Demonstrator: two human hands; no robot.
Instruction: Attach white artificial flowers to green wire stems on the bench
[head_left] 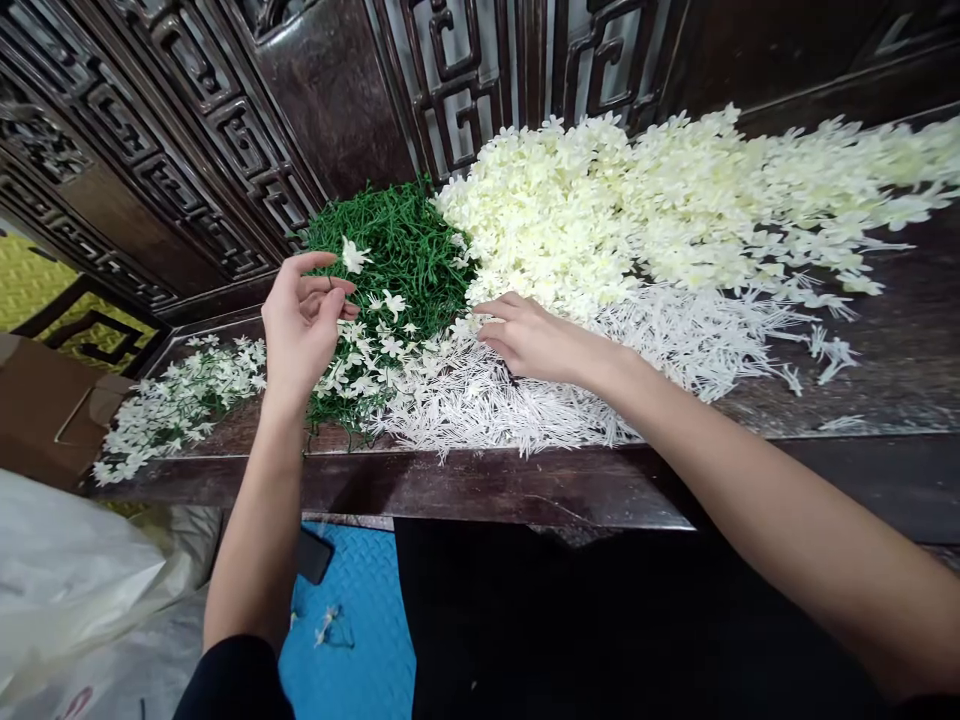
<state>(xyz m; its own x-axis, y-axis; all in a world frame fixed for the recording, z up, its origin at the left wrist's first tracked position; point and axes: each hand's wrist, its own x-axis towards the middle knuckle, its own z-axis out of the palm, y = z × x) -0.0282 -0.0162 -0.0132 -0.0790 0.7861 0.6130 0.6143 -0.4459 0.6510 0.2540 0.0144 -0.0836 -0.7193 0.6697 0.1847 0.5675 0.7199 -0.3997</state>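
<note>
white flower [352, 256] beside curled left hand [300, 322], grip unclear; right hand [529, 338] loosely open on white sprigs [480, 400].

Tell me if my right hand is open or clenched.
Open: the right hand lies palm down on the white plastic sprigs, fingers stretched out, gripping nothing visible.

The left hand [304, 320] is standing upright on a bare forearm, its thumb and curled fingers pinching together with the forefinger arching above. The right hand [529, 340] is lying palm down, fingers loosely extended leftward, its arm stretching in from the lower right.
</note>
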